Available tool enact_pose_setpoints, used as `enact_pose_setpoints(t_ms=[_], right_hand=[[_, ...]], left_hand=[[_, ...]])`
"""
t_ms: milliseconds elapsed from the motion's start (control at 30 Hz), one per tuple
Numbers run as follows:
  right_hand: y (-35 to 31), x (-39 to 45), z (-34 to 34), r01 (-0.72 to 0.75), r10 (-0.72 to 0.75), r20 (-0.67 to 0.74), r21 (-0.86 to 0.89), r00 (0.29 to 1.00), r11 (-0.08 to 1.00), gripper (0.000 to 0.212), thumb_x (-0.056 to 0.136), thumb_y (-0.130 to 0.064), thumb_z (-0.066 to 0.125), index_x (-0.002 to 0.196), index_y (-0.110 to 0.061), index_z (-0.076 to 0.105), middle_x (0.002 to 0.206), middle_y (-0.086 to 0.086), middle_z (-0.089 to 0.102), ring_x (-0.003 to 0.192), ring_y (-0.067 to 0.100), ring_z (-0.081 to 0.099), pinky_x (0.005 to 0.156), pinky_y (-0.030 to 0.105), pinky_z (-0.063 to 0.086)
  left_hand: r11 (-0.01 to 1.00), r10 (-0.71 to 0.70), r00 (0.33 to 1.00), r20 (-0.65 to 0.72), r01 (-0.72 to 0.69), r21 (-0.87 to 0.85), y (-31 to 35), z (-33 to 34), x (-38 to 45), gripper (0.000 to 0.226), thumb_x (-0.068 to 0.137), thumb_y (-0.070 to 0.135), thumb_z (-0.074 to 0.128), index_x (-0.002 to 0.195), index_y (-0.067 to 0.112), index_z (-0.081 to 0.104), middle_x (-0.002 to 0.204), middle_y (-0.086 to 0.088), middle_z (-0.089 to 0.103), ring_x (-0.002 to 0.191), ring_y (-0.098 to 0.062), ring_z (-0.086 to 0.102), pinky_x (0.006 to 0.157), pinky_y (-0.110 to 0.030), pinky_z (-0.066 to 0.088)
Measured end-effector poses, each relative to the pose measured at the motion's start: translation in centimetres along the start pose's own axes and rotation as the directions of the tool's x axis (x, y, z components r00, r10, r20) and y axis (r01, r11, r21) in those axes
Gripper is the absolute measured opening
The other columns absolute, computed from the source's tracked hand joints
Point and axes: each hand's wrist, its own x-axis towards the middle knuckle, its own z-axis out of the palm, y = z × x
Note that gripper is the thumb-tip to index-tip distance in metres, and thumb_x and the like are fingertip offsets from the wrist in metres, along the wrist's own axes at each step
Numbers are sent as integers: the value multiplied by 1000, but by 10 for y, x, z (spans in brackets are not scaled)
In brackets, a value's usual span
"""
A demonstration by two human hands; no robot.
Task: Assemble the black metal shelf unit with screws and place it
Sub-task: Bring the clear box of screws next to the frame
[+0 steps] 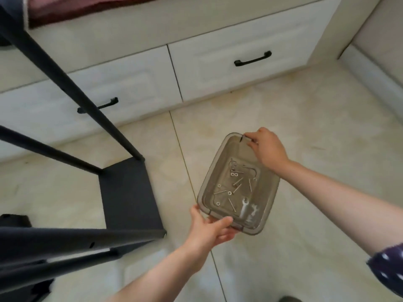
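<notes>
Tray at 5 o'clock: see-through smoky plastic, smooth, bit glossy. Screws and washers inside: bare shiny metal. Small wrench same, bright silvery finish. Shelf unit at 9 o'clock: black metal, matt coat, tubes smooth, flat panel looks dull too. Floor: pale stone-look tile, polished, soft sheen. Drawers at 12: white painted panels, satin. Drawer handles: black matt metal, I think. Sleeve at 4: dark cloth, white dots.
</notes>
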Motion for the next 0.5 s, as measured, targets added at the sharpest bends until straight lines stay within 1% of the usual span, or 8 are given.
enact_pose_setpoints(t_ms=[100, 200, 300, 400, 500], right_hand=[[-16, 14, 14, 74, -70, 44, -95, 997, 993, 34, 100, -20, 52, 131, -30, 63, 111, 13, 56, 108, 36, 53, 86, 44, 47], [-25, 20, 24, 101, -92, 75, -127, 993, 987, 35, 100, -19, 52, 132, -30, 61, 115, 12, 56, 112, 35, 52, 88, 46, 47], [-28, 22, 31, 107, -101, 95, -66, 990, 992, 35, 99, -13, 52, 130, -24, 63, 113, 13, 57, 111, 37, 52, 90, 45, 47], [-32, 24, 36, 126, -124, 119, -9, 985, 992, 35, 97, -7, 53, 128, -17, 65, 112, 16, 60, 110, 37, 55, 95, 44, 45], [-35, 26, 38, 138, -145, 116, 68, 983, 988, 36, 95, -1, 52, 127, -11, 65, 116, 16, 65, 111, 31, 59, 100, 36, 43]], left_hand=[[997, 30, 999, 38, -27, -78, -14, 2, 2, 54, 91, -3, 67, 123, 21, 31, 103, -17, 76, 90, -37, 75, 73, -33, 61], [992, 69, 997, 38, -65, -110, -22, 1, 2, 52, 92, -2, 66, 125, 20, 33, 106, -17, 75, 92, -35, 75, 75, -32, 61], [990, 109, 994, -14, -109, -84, -28, -5, 3, 53, 91, -1, 68, 126, 22, 35, 108, -20, 73, 91, -33, 75, 75, -31, 60], [989, 108, 994, -9, -109, -105, -32, -8, 3, 52, 92, 0, 67, 126, 24, 36, 105, -17, 74, 91, -32, 75, 75, -30, 60], [983, 105, 994, -27, -107, -147, -36, -11, 6, 47, 94, -1, 63, 127, 20, 38, 98, -13, 77, 89, -35, 75, 72, -29, 60]])
